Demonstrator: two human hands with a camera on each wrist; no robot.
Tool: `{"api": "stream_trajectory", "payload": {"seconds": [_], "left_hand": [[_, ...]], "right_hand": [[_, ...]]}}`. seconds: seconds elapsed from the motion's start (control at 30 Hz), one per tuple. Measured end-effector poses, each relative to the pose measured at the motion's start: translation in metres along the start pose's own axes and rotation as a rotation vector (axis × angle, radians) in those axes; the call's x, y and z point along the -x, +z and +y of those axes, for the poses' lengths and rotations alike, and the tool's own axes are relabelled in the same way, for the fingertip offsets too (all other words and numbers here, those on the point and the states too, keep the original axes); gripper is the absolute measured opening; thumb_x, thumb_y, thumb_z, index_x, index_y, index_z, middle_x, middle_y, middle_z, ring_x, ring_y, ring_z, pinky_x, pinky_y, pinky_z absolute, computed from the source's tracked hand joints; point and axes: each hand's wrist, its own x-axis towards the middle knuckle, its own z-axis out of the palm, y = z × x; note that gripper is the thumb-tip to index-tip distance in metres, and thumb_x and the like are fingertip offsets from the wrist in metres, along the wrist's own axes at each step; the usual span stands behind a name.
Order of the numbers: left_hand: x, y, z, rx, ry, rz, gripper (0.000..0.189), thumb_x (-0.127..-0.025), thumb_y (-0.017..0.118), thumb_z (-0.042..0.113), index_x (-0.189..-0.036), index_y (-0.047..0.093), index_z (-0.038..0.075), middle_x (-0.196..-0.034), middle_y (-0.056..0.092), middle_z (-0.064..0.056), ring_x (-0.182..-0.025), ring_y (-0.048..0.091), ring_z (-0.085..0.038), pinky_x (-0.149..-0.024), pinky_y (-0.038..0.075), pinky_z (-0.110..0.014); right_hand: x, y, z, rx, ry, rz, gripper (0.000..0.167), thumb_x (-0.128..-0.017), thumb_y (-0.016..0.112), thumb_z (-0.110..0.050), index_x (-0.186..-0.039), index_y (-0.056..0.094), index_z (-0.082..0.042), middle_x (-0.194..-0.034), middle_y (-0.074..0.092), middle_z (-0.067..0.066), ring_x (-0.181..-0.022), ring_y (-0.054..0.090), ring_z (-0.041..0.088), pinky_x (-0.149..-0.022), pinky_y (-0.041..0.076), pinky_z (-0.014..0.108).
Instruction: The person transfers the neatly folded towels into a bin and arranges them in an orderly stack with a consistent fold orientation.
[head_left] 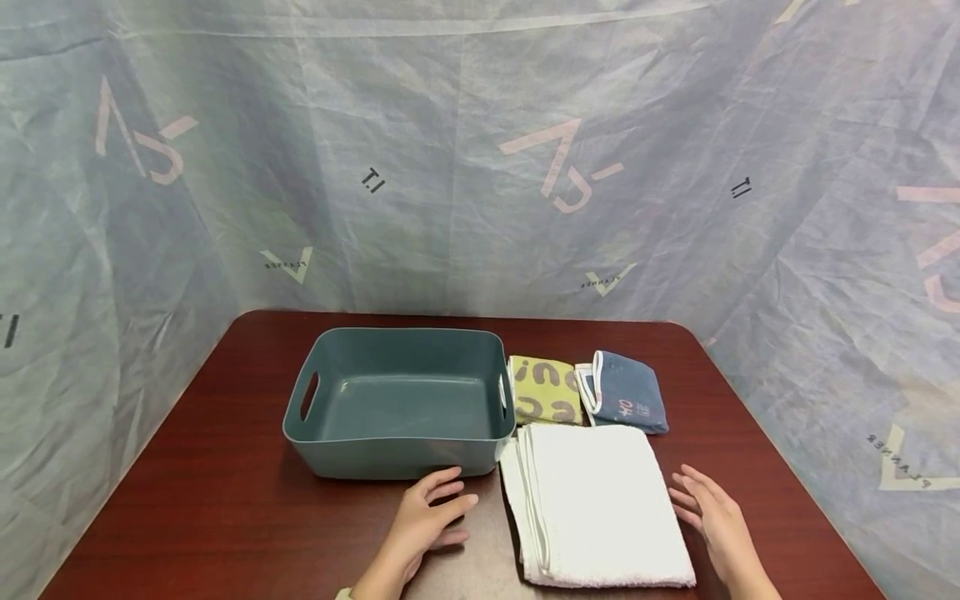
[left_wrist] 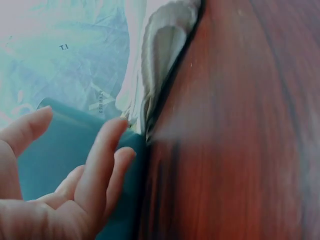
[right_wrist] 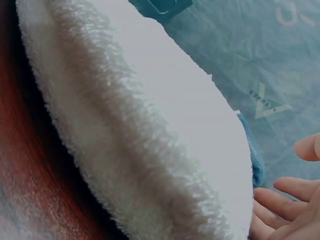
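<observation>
A folded white towel [head_left: 600, 508] lies at the front right of the table, its layered folds along the left side. To its left my left hand [head_left: 432, 517] hovers near the front wall of a grey-green basket [head_left: 405, 458], fingers loosely bent and holding nothing. In the left wrist view the left hand [left_wrist: 85, 185] appears in front of the basket [left_wrist: 60, 130]. My right hand [head_left: 712, 517] is beside the towel's right edge, fingers relaxed and holding nothing. The right wrist view has the thick towel [right_wrist: 150, 125] close up, with the right hand [right_wrist: 290, 205] next to it.
Behind the white towel lie a folded yellow-green patterned towel [head_left: 546, 392] and a folded blue towel [head_left: 630, 392]. The basket has handle cut-outs at both ends. A dark red wooden table [head_left: 187, 475] carries everything, and a grey printed cloth [head_left: 450, 167] hangs around it.
</observation>
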Motion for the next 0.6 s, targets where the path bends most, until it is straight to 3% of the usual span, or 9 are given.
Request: {"api": "stream_trajectory", "payload": {"seconds": [0.2,0.6], "left_hand": [[-0.006,0.011,-0.003,0.010,-0.024,-0.013,0.070,-0.082,0.073,0.021,-0.136,0.039,-0.008,-0.130,0.041,-0.033,-0.105,0.055,-0.040,-0.067,0.055,-0.044],[-0.015,0.034,-0.013,0.035,-0.057,-0.062,0.073,-0.082,0.071,0.017,-0.139,0.032,-0.008,-0.132,0.037,-0.035,-0.109,0.052,-0.042,-0.069,0.054,-0.047]], "right_hand": [[0.000,-0.001,0.000,-0.028,0.009,-0.009,0.063,-0.100,0.039,-0.037,-0.147,0.019,0.000,-0.138,0.041,0.011,-0.092,0.056,-0.005,-0.084,0.048,0.023],[0.000,0.002,-0.002,-0.009,0.058,-0.035,0.063,-0.100,0.037,-0.040,-0.147,0.019,-0.002,-0.145,0.031,0.019,-0.094,0.054,-0.005,-0.086,0.048,0.031]]}}
